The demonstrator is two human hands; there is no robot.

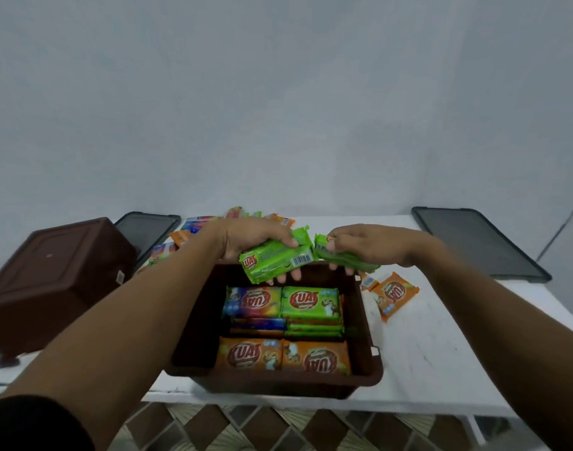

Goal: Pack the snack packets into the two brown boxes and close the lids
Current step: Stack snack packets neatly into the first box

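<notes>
A stack of green packets (275, 260) is gripped in the left hand (252, 239), fingers curled beneath and thumb across the top. A second green stack (350, 259) is pinched in the right hand (366, 245); the two stacks meet end to end. Both are held just above the far rim of the open brown box (194, 323), which stands at the middle of the table (441, 346). Two rows are already packed in it: orange packets (283, 356) nearest, blue (252, 301) and green ones behind. What appears to be a gap is left along the far wall, almost directly below the hands. The long axis of the left stack runs left to right, slightly tilted, roughly parallel to the packed rows, so a short lowering with little turning is probably called for. The second box (51, 281) lies tipped at the left, nearer the left hand. Two dark lids (148, 229) (480, 245) and loose packets (394, 296) remain on the table.
</notes>
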